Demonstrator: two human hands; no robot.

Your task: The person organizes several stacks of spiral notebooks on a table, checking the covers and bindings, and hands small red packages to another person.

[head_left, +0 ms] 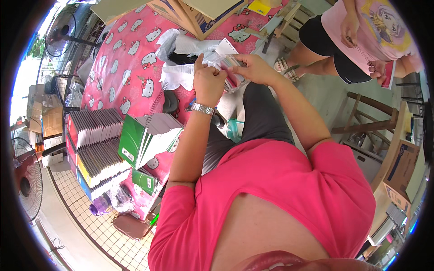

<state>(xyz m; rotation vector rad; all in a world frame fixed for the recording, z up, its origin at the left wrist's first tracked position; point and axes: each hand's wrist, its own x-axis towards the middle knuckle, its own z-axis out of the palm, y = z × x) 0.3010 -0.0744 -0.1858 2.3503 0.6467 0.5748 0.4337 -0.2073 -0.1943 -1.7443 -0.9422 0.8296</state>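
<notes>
In front of my lap, my right hand (253,68) grips a pink item in clear plastic (233,77), thumb on its near side and fingers round its far edge. My left hand (210,85), with a metal watch (203,108) on the wrist, is curled against the item's left edge; one finger points up and the others are pinched. What that pinch holds is too small to tell. Crumpled white paper and plastic (178,74) lie beyond my left hand, around something black. A green spiral notebook (132,140) stands partly fanned on the table, left of my forearm.
Stacked spiral notebooks (97,151) stand on the pink cartoon-print tablecloth (135,58). A cardboard box (199,20) is at the far side. Another person (334,45) stands at right, holding a red booklet (388,74). Fans (58,34) stand at left; a wooden chair (368,115) is at right.
</notes>
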